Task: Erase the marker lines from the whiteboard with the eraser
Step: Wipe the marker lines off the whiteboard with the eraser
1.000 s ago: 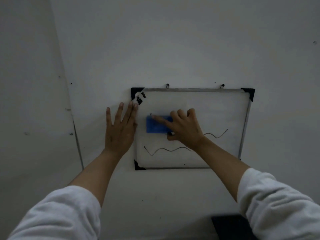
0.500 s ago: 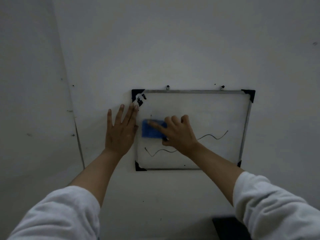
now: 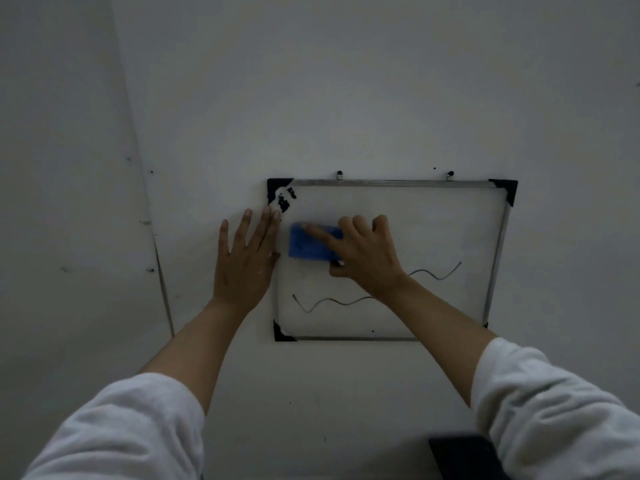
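Observation:
A small framed whiteboard [image 3: 443,216] with black corners hangs on the wall. A blue eraser [image 3: 306,245] is pressed flat on its upper left area by my right hand [image 3: 363,256], fingers spread over it. One wavy marker line [image 3: 332,303] runs across the lower part of the board, partly hidden under my right wrist, and comes out again on the right [image 3: 436,271]. Black smudges [image 3: 285,200] sit near the top left corner. My left hand [image 3: 246,261] lies flat and open on the wall, touching the board's left frame edge.
The pale wall [image 3: 346,98] surrounds the board, with a corner seam [image 3: 162,278] to the left. Two small hooks [image 3: 339,174] hold the board's top edge. A dark object [image 3: 460,455] shows at the bottom right.
My right hand slid the eraser left and down, then back up a little on the left part of the board. The left hand stayed in place.

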Demonstrator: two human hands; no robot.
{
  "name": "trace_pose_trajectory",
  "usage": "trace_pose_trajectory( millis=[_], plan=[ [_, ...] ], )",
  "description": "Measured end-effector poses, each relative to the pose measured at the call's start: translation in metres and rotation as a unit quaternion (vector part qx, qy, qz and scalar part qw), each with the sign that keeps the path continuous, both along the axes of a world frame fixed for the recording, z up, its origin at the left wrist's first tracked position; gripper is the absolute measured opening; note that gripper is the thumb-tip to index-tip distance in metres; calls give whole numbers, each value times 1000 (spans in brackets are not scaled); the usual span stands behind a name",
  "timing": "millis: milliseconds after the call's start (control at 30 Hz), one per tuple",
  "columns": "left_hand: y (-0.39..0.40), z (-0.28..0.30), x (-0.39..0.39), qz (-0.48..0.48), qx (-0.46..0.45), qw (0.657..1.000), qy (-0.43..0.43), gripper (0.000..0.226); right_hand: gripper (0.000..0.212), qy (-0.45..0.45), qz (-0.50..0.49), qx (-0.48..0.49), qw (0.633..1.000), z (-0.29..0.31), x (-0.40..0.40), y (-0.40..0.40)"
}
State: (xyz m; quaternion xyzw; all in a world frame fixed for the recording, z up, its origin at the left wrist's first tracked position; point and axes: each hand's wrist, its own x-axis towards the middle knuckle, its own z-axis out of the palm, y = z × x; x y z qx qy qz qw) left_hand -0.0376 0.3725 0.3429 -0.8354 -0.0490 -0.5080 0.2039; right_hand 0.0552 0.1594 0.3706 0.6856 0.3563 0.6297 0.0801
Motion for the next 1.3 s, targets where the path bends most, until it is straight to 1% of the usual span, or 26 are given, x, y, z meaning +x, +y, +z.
trace_pose_trajectory(
  millis=[67, 100, 200, 233, 267, 333, 367, 400, 467, 533, 567, 633, 700, 733, 833, 900, 933, 1000, 1033, 1067, 1100, 1133, 1167, 1233, 1267, 1300],
  plan=[
    [1, -3, 1, -2, -2, 1000, -1, 63, 85, 43, 6, 72, 996, -4, -5, 7],
    [2, -3, 1, -3, -2, 1000, -1, 63, 85, 42, 11, 68, 997, -10, -7, 10],
    [3, -4, 3, 0, 0, 1000, 1, 63, 88, -13, 17, -54, 998, -16, -4, 5],
    [4, -4, 3, -2, 0, 1000, -1, 63, 88, -20, 6, -60, 998, -10, -1, 3],
    [4, -5, 4, -4, 1, 1000, -4, 63, 87, -11, -2, -30, 1000, -4, 1, 2],
    [5, -5, 4, -3, 4, 1000, -4, 62, 85, 52, -6, 59, 997, -3, -3, 7],
    [6, -6, 4, -3, 5, 1000, -5, 62, 85, 69, -2, 78, 995, -8, -5, 11],
    [5, -5, 4, -4, 6, 1000, -7, 62, 85, 71, 7, 73, 995, -15, -8, 13],
    [4, -4, 3, -12, 5, 1000, -7, 64, 86, 45, 30, 1, 999, -24, -8, 10],
    [3, -3, 2, -16, 5, 1000, -8, 65, 87, 12, 13, -39, 999, -16, -5, 4],
    [3, -2, 1, -19, 6, 1000, -11, 65, 88, 19, 1, -16, 1000, -9, -3, 3],
    [4, -3, 0, -21, 9, 1000, -12, 64, 87, 71, -10, 74, 995, -5, -4, 9],
    [5, -3, -1, -18, 9, 1000, -10, 63, 86, 89, 3, 98, 991, -18, -7, 15],
    [5, -3, -1, -18, 10, 1000, -8, 64, 87, 84, 15, 69, 994, -28, -8, 15],
    [5, -2, -2, -12, 14, 1000, 5, 67, 89, 16, 26, -98, 995, -55, -8, 2],
    [5, -2, -3, -4, 16, 1000, 6, 68, 93, -19, 16, -152, 988, -48, -1, -6],
    [5, -2, -2, -1, 19, 1000, 5, 68, 94, -18, 10, -127, 992, -38, 4, -7],
    [4, -3, -2, 1, 24, 1000, 1, 65, 88, 18, 1, 10, 1000, -13, 9, -9],
    [5, -3, -2, -2, 24, 1000, -2, 65, 82, 42, -9, 78, 996, -3, 9, -9],
    [5, -3, -2, -5, 23, 1000, -3, 64, 78, 58, -15, 124, 990, 1, 9, -8],
    [4, -3, -3, -7, 23, 1000, -2, 65, 76, 67, -12, 138, 988, -2, 9, -8],
    [4, -2, -4, -8, 24, 1000, 1, 66, 76, 73, -1, 124, 990, -9, 9, -7],
    [4, -1, -5, -9, 24, 1000, 6, 68, 80, 68, 14, 80, 994, -21, 8, -7],
    [5, 1, -7, -12, 20, 1000, 19, 74, 87, 25, 32, -63, 997, -46, 7, -12],
    [5, 2, -8, -15, 17, 999, 24, 76, 88, -2, 31, -132, 991, -50, 9, -17],
    [5, 3, -9, -16, 16, 999, 29, 78, 88, -23, 27, -172, 984, -46, 12, -22]
  ],
)
